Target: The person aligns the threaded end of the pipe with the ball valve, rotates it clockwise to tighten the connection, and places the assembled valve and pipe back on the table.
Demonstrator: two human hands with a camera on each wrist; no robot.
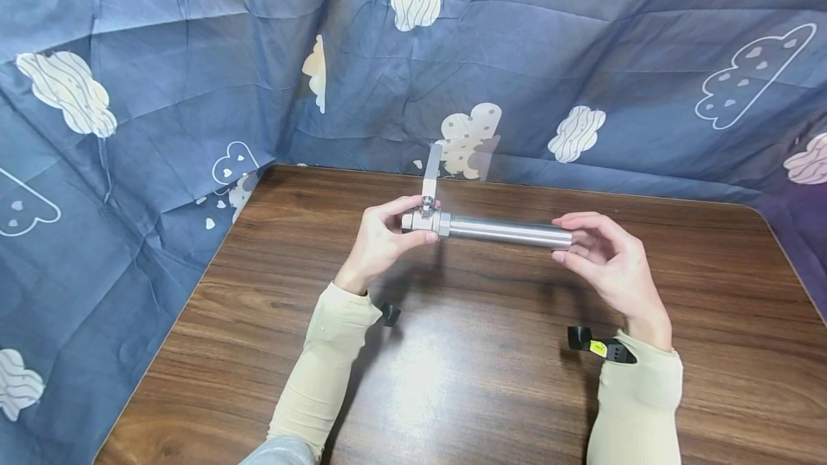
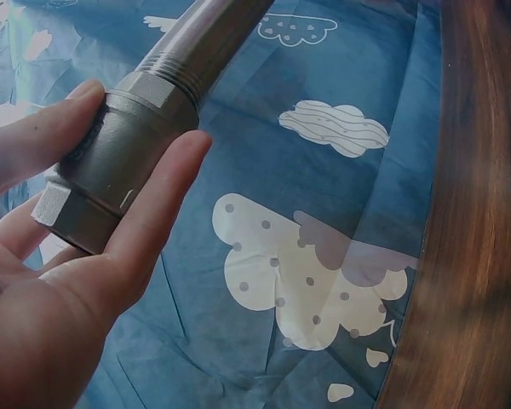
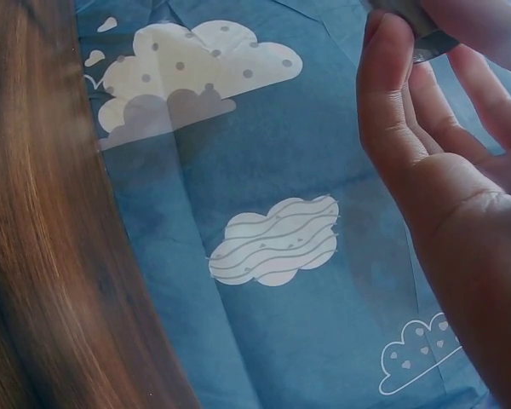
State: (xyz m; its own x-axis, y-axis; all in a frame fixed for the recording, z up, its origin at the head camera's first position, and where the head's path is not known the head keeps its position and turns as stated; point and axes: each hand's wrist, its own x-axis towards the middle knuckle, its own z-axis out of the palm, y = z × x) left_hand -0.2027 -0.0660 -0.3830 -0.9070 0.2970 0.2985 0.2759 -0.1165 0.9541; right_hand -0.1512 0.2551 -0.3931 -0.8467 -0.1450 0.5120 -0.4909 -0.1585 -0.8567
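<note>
The left hand is gripping a shiny metal valve with its thumb and fingers. The right hand is pinching the free end of a long metal pipe. The pipe's other end is sitting in the valve, and some screw rings are showing there. Both things are being held up over the brown wooden surface. A flat handle is sticking up from the valve. Blue cloth is hanging behind.
</note>
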